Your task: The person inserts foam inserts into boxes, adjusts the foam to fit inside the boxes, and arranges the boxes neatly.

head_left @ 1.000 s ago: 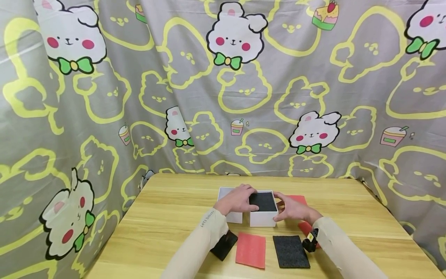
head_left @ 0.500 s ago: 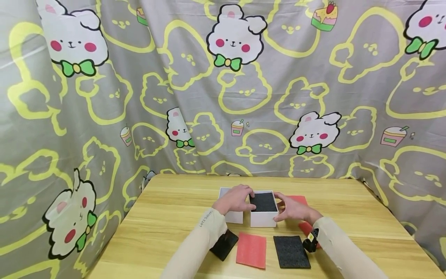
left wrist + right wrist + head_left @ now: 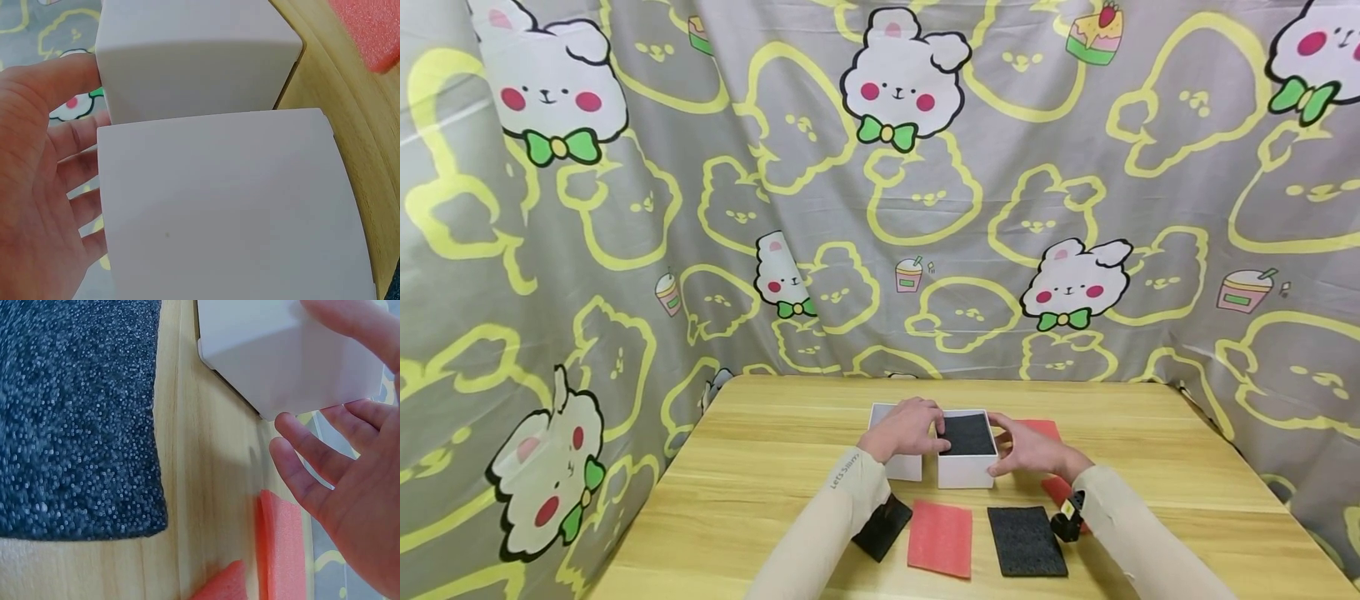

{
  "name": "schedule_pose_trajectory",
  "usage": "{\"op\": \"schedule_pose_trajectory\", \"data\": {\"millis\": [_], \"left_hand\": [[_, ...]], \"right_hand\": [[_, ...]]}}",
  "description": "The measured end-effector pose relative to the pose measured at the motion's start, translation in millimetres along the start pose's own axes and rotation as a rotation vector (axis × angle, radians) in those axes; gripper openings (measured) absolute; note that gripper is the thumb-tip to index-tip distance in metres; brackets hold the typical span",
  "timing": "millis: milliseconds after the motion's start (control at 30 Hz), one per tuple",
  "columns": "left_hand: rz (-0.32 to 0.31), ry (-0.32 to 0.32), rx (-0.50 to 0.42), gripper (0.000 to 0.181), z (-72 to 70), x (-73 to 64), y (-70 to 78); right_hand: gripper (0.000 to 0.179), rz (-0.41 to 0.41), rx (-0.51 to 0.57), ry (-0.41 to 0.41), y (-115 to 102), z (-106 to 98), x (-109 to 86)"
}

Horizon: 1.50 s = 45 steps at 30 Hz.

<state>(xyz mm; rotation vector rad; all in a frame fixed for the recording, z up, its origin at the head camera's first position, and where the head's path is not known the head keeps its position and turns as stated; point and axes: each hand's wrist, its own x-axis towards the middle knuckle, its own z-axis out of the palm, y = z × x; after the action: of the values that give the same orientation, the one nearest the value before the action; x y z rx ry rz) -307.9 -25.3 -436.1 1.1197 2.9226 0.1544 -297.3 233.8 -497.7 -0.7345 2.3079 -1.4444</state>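
Two white boxes stand side by side on the table. A black foam sheet [image 3: 970,435] lies in the open top of the right-hand white box [image 3: 967,475]. My left hand [image 3: 904,429] reaches over the left-hand white box [image 3: 906,468], its thumb and fingertips at the foam's left edge. Relaxed fingers and a thumb touching the right-hand box show in the left wrist view. My right hand [image 3: 1036,450] holds the right-hand box at its right side, thumb toward the front and fingers round toward the back. Much of the left-hand box is hidden under my left hand.
Along the front lie a dark flat piece [image 3: 882,529], a red foam sheet [image 3: 940,538] and another black foam sheet [image 3: 1028,542]. A red sheet [image 3: 1041,429] and a smaller red piece [image 3: 1057,490] are behind my right arm. A patterned curtain [image 3: 925,333] borders the wooden table [image 3: 775,467].
My left thumb and fingers have drawn back slightly left over the black foam. My right hand and both boxes stay in place.
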Motion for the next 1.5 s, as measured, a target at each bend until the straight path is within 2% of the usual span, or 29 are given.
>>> {"op": "schedule_pose_trajectory", "data": {"millis": [233,467,700,933,1267,1500], "left_hand": [[0.037,0.006,-0.003,0.021,-2.1,-1.2,1.6],[0.076,0.0,0.065,0.024,-0.4,1.5,2.8],[0.095,0.014,0.04,0.023,2.2,5.8,7.8],[0.091,0.0,0.03,0.028,4.7,13.1,15.0],[0.084,-0.006,0.069,0.029,7.5,18.5,20.8],[0.115,0.011,0.077,0.038,10.6,23.5,23.9]], "right_hand": [[0.099,0.0,0.012,0.001,-2.2,-1.2,-1.0],[0.098,-0.009,0.01,-0.004,-1.5,-1.0,-0.6],[0.1,0.007,-0.011,-0.004,-0.1,-0.6,-0.3],[0.1,0.024,-0.001,0.0,-0.9,-0.5,-0.2],[0.098,0.025,0.01,-0.006,-4.1,-0.3,0.1],[0.097,0.031,0.02,-0.013,-7.1,-0.5,-1.0]]}}
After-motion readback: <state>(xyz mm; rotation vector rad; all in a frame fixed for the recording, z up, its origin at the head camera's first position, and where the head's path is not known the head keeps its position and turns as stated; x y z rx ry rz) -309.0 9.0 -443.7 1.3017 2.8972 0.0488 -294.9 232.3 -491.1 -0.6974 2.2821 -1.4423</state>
